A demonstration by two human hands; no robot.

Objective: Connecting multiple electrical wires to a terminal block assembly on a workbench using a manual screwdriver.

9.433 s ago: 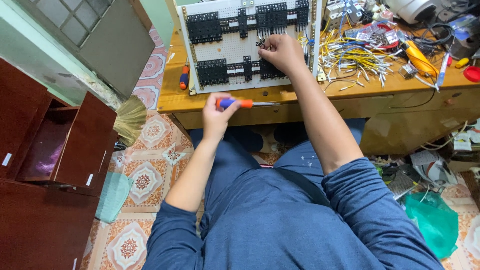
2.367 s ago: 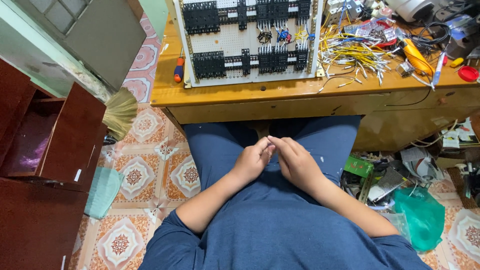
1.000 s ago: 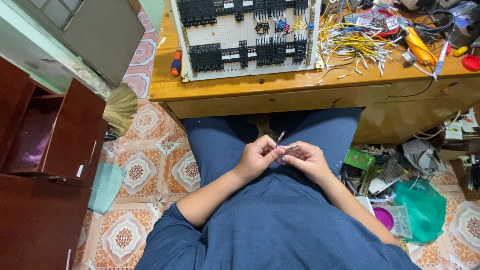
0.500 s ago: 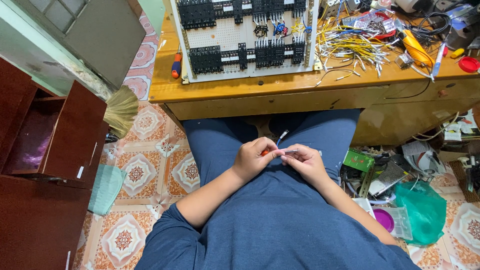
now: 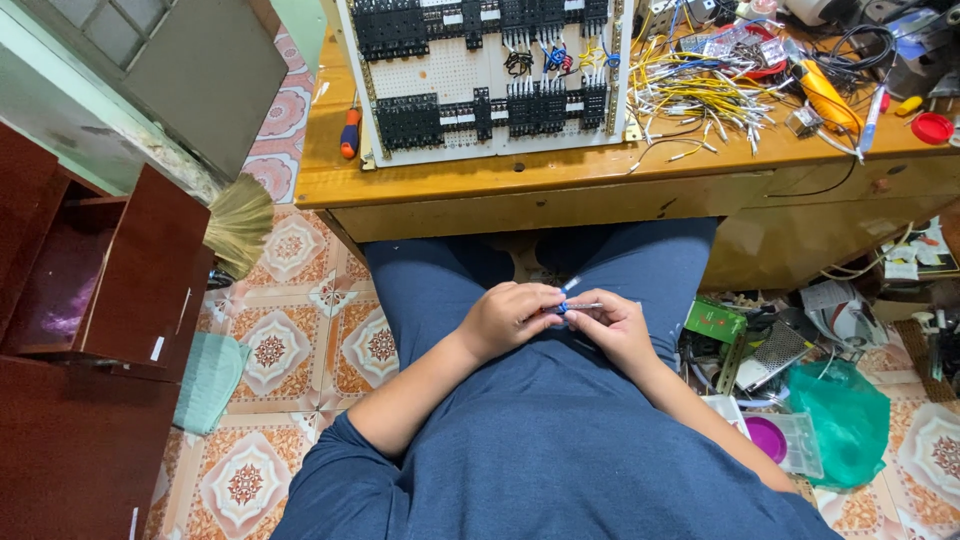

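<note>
At the centre of the frame, the left hand (image 5: 510, 318) and right hand (image 5: 610, 325) meet over the lap, pinching a thin wire (image 5: 572, 304), possibly blue-tipped. Along the top, a white panel (image 5: 490, 75) of black terminal blocks lies on the wooden counter (image 5: 480, 180), loose yellow wires (image 5: 700, 95) beside it.

You sit in a home-based electrical workshop. Evidence: wooden bench (image 5: 500, 180) carries a white perforated panel (image 5: 470, 75) w/ rows of black terminal blocks, plus loose yellow wire offcuts (image 5: 700, 100) and a screwdriver (image 5: 348, 133). Domestic signs: patterned floor tiles (image 5: 270, 350), straw broom (image 5: 238, 225), dark red cabinet (image 5: 90, 300). Parts, boxes and a green bag (image 5: 840, 420) lie on the floor at your right.
</note>
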